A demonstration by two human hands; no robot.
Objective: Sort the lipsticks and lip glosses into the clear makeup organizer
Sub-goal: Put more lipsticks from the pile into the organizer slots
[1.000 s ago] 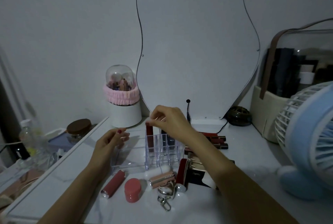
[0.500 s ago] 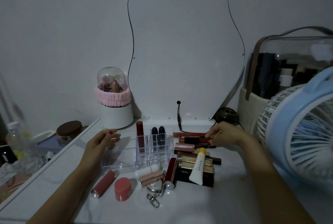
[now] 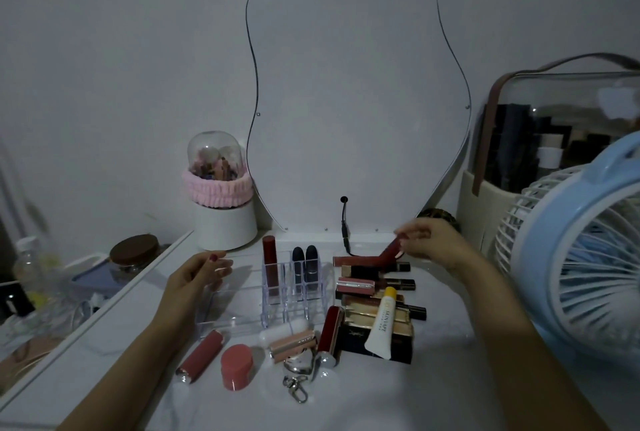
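Observation:
The clear makeup organizer (image 3: 239, 318) stands mid-table. A tall red lip gloss (image 3: 270, 266) and two dark lipsticks (image 3: 304, 266) stand upright in its back slots. My left hand (image 3: 197, 278) rests against the organizer's left side, fingers curled loosely. My right hand (image 3: 427, 243) pinches a red lip gloss tube (image 3: 390, 252), tilted and lifted at one end above the pile of lipsticks and glosses (image 3: 375, 287) lying right of the organizer. In front lie a pink lipstick (image 3: 201, 354), a pink jar (image 3: 236, 365), a rose-gold tube (image 3: 294, 345) and a dark red lipstick (image 3: 330, 328).
A white tube with a yellow cap (image 3: 382, 325) lies on a black box (image 3: 374, 342). A blue fan (image 3: 581, 257) stands at the right, a storage case (image 3: 554, 132) behind it. A wavy mirror (image 3: 356, 101) and a brush holder (image 3: 221, 195) stand at the back. A keychain (image 3: 298, 378) lies in front.
My right hand left the organizer after setting the red gloss in it, went right to the pile, and now lifts one red tube. The left hand stayed by the organizer.

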